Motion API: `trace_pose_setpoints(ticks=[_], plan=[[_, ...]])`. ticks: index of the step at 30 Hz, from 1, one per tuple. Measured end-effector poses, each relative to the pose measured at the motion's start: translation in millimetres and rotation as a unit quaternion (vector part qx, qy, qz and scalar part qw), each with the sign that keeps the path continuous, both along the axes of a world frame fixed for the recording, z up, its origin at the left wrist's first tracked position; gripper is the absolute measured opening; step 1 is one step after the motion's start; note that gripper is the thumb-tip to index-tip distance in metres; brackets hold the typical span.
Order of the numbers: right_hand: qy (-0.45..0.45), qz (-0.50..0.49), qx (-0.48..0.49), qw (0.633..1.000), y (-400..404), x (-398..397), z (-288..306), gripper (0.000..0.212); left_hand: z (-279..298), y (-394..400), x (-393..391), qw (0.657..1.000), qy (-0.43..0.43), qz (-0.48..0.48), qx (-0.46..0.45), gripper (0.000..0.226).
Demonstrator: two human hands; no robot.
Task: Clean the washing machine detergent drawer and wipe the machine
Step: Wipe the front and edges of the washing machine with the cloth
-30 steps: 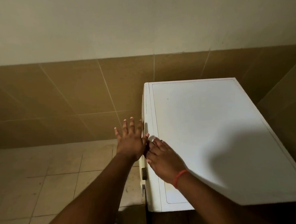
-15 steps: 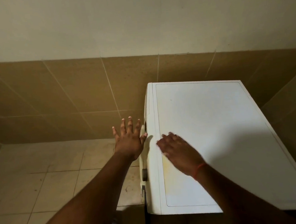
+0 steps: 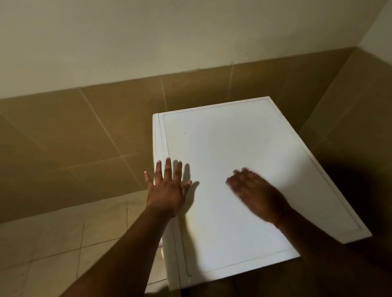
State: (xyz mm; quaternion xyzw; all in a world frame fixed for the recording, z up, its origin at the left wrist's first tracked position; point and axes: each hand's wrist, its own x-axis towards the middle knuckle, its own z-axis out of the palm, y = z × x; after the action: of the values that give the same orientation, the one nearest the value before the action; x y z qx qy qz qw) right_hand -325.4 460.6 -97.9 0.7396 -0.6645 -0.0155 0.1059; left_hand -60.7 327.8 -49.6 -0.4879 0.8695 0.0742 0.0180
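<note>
Left hand (image 3: 166,191) spread flat at the washer (image 3: 224,146) top's left edge; right hand (image 3: 255,193) blurred, fingers flat, holding nothing; drawer hidden.

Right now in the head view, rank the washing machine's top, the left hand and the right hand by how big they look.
1. Washing machine top: by far the largest.
2 and 3. Left hand and right hand: they look about alike. The right one is motion-blurred, so I won't rank one over the other.
</note>
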Motion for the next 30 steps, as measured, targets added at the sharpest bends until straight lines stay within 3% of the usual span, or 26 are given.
trace_pose_setpoints(ticks=[3,7,10,14,17,21,24,27,30], plan=[[-0.054,-0.152,-0.070,0.984,7,-36,12,0.046,-4,5,-16,1.000,-0.007,-0.014,0.004,0.073],[-0.013,0.015,0.017,1.000,20,-59,13,0.043,-9,10,-33,0.999,-0.007,-0.033,0.005,0.081],[-0.069,-0.175,-0.009,0.982,21,-90,13,0.048,-11,13,-46,0.999,-0.008,-0.040,0.002,0.080],[-0.075,-0.169,0.028,0.982,29,-103,7,0.054,-12,15,-58,0.998,-0.020,-0.067,-0.006,0.078],[-0.101,-0.308,-0.020,0.946,20,-113,15,0.047,-8,12,-63,0.998,-0.015,-0.059,-0.012,0.079],[-0.075,-0.201,-0.010,0.977,15,-121,5,0.046,-5,5,-62,0.998,-0.015,-0.057,-0.021,0.075],[-0.114,-0.309,-0.019,0.944,8,-144,2,0.050,-5,0,-60,0.999,-0.014,-0.042,-0.021,0.070],[-0.047,-0.225,-0.019,0.973,7,-159,-11,0.059,-6,-3,-55,0.999,-0.023,-0.034,-0.028,0.075],[-0.106,-0.300,-0.027,0.948,2,-167,-7,0.052,-8,-6,-49,0.999,-0.022,-0.022,-0.027,0.073]])
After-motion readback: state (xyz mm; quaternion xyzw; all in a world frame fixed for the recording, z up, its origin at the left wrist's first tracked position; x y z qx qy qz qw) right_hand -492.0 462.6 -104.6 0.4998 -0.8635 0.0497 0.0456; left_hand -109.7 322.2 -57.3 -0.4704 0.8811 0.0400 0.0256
